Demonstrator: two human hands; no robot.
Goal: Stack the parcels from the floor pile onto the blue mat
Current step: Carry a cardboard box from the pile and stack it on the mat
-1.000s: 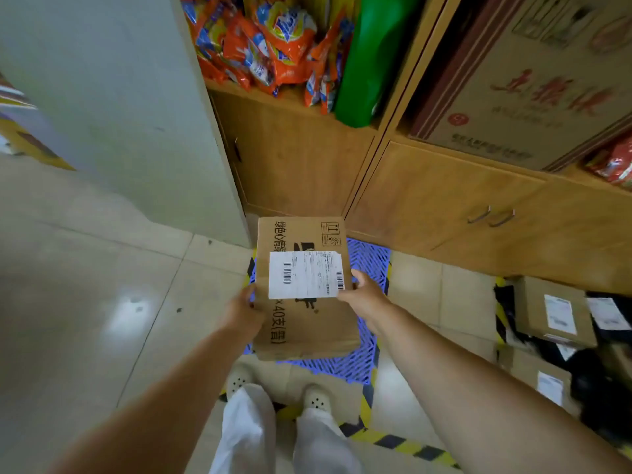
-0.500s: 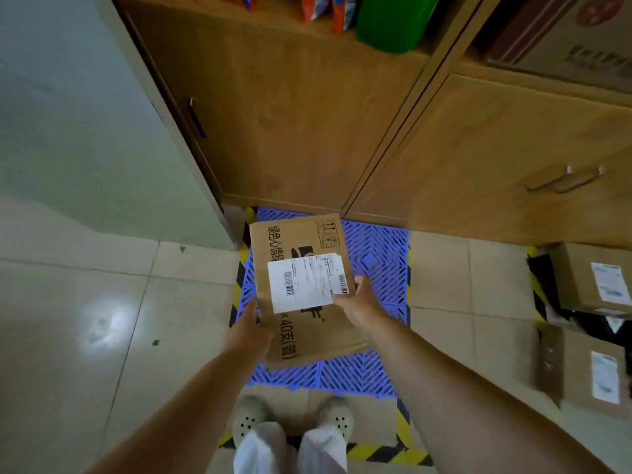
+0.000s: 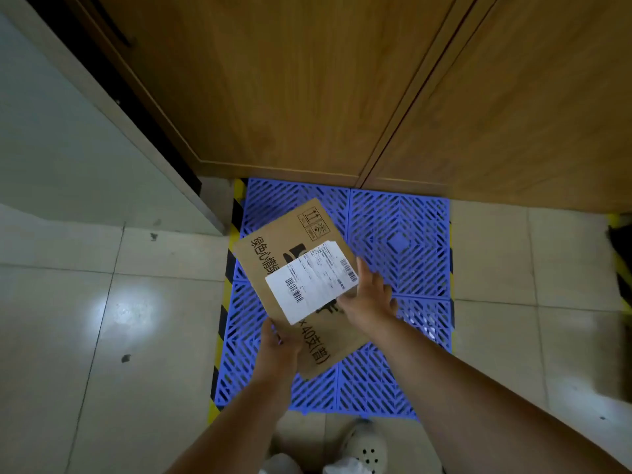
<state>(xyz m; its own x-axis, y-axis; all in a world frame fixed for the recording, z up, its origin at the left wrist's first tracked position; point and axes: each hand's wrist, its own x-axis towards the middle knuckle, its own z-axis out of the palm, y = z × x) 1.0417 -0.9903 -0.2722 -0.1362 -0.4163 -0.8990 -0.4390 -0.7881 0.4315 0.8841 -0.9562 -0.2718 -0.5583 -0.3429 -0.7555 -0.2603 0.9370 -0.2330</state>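
Parcel [image 3: 294, 268] gripped between left hand [image 3: 278, 343] and right hand [image 3: 371, 295], fingers curled on edges; blue mat [image 3: 398, 241] below fingers bare; parcel not yet set down.

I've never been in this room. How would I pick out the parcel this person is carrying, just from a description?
Find the wooden cabinet doors; at their foot a blue lattice mat lies on the pale floor tiles. Over its left half, the left hand and right hand hold a flat brown cardboard parcel, turned askew. Its white barcode label and black printed characters mark it out.
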